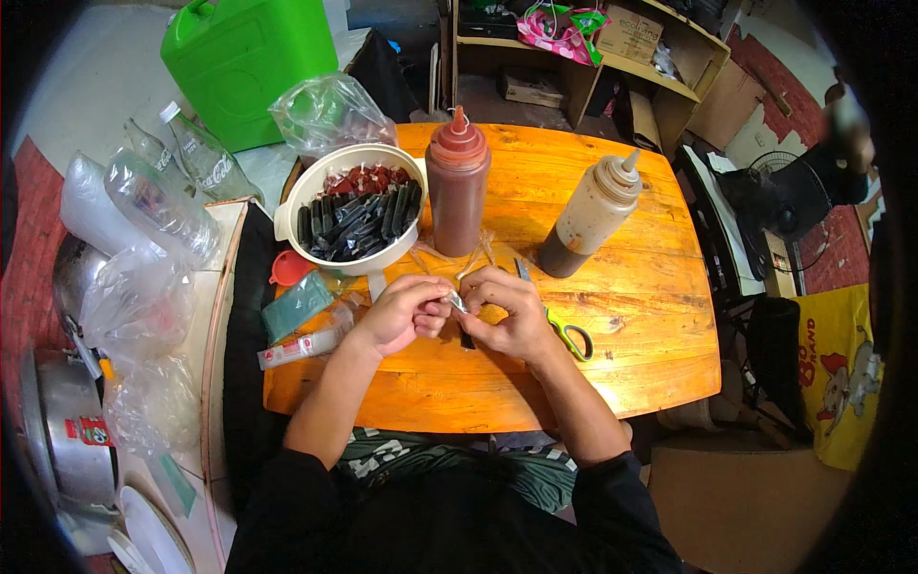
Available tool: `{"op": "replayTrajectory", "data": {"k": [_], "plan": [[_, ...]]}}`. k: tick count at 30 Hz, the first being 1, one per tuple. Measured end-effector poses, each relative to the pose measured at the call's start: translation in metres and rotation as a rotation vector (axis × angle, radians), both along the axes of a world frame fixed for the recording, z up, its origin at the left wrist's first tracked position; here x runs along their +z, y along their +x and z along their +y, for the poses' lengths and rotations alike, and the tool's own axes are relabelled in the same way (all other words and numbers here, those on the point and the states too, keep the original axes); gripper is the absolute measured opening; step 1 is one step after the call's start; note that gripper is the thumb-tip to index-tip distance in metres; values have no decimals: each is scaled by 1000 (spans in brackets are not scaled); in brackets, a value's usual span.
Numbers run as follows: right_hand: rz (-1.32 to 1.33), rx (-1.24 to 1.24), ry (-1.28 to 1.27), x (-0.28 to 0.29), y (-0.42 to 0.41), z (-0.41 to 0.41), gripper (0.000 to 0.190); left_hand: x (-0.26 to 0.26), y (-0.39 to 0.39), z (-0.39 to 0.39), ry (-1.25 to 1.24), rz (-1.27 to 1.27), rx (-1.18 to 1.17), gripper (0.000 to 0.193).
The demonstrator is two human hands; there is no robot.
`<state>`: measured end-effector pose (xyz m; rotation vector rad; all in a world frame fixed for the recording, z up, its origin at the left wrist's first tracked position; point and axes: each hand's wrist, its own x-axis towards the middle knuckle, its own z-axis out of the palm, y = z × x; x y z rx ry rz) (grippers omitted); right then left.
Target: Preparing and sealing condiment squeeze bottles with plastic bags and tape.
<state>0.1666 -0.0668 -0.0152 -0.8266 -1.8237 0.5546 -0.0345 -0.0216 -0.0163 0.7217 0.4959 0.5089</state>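
Observation:
My left hand point(410, 313) and my right hand point(508, 310) meet at the middle of the wooden table, pinching the top of a small clear plastic packet point(457, 301) between them. Its lower part looks dark, partly hidden by my fingers. Beyond my hands stands a squeeze bottle of reddish-brown sauce point(457, 194). A second squeeze bottle point(592, 215), part filled with dark liquid, is farther right. At the back left, a cream plastic bowl point(290, 247) holds many dark filled packets point(358, 222) and several red ones point(367, 179). Green-handled scissors point(574, 337) lie beside my right hand.
A red funnel point(290, 268), a stack of greenish plastic bags point(297, 305) and a flat plastic pack point(305, 346) lie left of my hands. Rubber bands point(482, 255) surround the red bottle's base. Glass bottles point(215, 161) and a green jerrycan point(247, 68) stand at the back left.

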Motion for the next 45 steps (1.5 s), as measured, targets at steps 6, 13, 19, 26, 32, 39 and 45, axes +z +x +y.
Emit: {"op": "replayTrajectory", "data": {"k": [6,13,19,26,32,39,45], "plan": [[135,12,-126,-2,0,1,17,-3,5,-3,508,52,255,21],[182,13,-249,-3,0,-2,13,-2,12,-9,836,78,349,33],[115,-8,-191,3,-3,-2,13,-7,11,-8,1110,274,454,16],[291,-46,-175,-9,-13,0,14,-12,23,-22,912,208,586,9],[492,-59,-341,-9,-21,-8,13,-6,25,-27,995,168,606,7],[258,-96,-278,3,-22,-6,7,-8,24,-23,1117,262,712,10],[263,-75,-233,1,-26,-8,4,-1,28,-26,1079,259,784,11]]}}
